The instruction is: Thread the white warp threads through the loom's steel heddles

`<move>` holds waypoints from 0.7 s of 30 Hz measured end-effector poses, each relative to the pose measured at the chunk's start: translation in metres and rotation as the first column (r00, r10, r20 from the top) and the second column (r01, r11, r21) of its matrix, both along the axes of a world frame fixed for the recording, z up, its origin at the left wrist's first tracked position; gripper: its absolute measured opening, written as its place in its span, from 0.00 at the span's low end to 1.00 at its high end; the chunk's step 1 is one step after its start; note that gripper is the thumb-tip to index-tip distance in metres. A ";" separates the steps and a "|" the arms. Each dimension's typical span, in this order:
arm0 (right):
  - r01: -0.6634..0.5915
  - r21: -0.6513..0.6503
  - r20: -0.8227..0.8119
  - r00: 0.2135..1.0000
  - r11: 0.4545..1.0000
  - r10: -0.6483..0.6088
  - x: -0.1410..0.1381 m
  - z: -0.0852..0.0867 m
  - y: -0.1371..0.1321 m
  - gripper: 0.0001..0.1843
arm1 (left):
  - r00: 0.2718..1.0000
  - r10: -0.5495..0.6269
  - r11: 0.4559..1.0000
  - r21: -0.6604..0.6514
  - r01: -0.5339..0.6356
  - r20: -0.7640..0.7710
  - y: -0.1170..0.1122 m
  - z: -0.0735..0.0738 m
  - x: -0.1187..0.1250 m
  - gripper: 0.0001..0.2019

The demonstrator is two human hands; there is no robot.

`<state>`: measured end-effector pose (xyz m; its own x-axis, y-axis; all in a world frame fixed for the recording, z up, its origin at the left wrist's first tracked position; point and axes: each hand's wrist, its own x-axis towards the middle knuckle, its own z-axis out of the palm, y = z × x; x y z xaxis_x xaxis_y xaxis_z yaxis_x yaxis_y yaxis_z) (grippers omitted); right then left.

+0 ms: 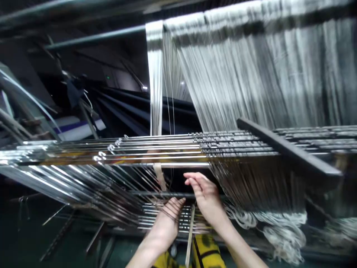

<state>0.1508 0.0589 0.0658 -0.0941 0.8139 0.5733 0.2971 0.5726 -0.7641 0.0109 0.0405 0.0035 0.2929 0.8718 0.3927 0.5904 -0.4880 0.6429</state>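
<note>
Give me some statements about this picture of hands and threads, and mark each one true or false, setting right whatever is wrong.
1. The right hand is higher in the picture than the left hand. True.
2. Both hands wear gloves. False: both are bare.
3. A narrow band of pale threads hangs left of a wide thread sheet. True.
4. The slanted dark bar is at the picture's left edge. False: it is on the right.
5. The yellow fabric at the bottom is plain. False: it has dark markings.
6. Pale looped threads hang at lower right. True.
</note>
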 end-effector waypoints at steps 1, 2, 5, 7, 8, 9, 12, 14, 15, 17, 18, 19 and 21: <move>0.037 -0.008 -0.019 0.999 0.999 -0.037 -0.005 0.010 0.006 0.12 | 0.999 0.032 0.999 0.030 -0.032 0.001 0.005 -0.002 0.000 0.20; 0.051 -0.063 -0.029 0.998 0.997 -0.053 -0.008 0.019 0.012 0.12 | 0.998 0.064 0.996 0.064 -0.065 0.004 0.009 -0.003 -0.001 0.19; -0.024 -0.375 -0.042 0.999 0.927 0.009 -0.018 0.038 0.030 0.10 | 0.989 0.147 0.977 0.155 -0.147 0.011 0.018 0.004 -0.003 0.14; -0.069 -0.500 -0.069 0.997 0.863 0.040 -0.024 0.043 0.038 0.14 | 0.973 0.226 0.948 0.216 -0.232 0.051 0.022 0.018 -0.005 0.13; -0.078 -0.514 -0.076 0.996 0.854 0.045 -0.027 0.044 0.040 0.17 | 0.958 0.276 0.923 0.257 -0.286 0.075 0.024 0.028 -0.007 0.14; -0.072 -0.510 -0.081 0.996 0.857 0.035 -0.029 0.044 0.042 0.20 | 0.942 0.325 0.891 0.306 -0.336 0.088 0.027 0.039 -0.011 0.15; -0.051 -0.493 -0.081 0.997 0.868 0.013 -0.033 0.044 0.043 0.24 | 0.902 0.427 0.798 0.442 -0.410 0.067 0.033 0.069 -0.023 0.16; -0.080 -0.471 -0.073 0.996 0.879 0.051 -0.036 0.045 0.043 0.24 | 0.889 0.455 0.770 0.477 -0.424 0.056 0.037 0.079 -0.031 0.15; -0.098 -0.456 -0.066 0.995 0.884 0.076 -0.038 0.046 0.044 0.24 | 0.886 0.459 0.766 0.474 -0.435 0.071 0.039 0.081 -0.034 0.14; -0.117 -0.429 -0.048 0.993 0.896 0.106 -0.038 0.047 0.045 0.25 | 0.884 0.451 0.776 0.434 -0.457 0.125 0.041 0.078 -0.035 0.14; -0.113 -0.418 -0.042 0.994 0.901 0.106 -0.037 0.047 0.045 0.26 | 0.881 0.444 0.786 0.400 -0.471 0.165 0.042 0.074 -0.033 0.14; -0.101 -0.410 -0.038 0.995 0.906 0.094 -0.035 0.047 0.045 0.27 | 0.879 0.429 0.805 0.354 -0.476 0.208 0.043 0.069 -0.030 0.14; -0.066 -0.398 -0.035 0.998 0.915 0.056 -0.028 0.044 0.045 0.27 | 0.876 0.388 0.846 0.266 -0.462 0.287 0.045 0.058 -0.019 0.15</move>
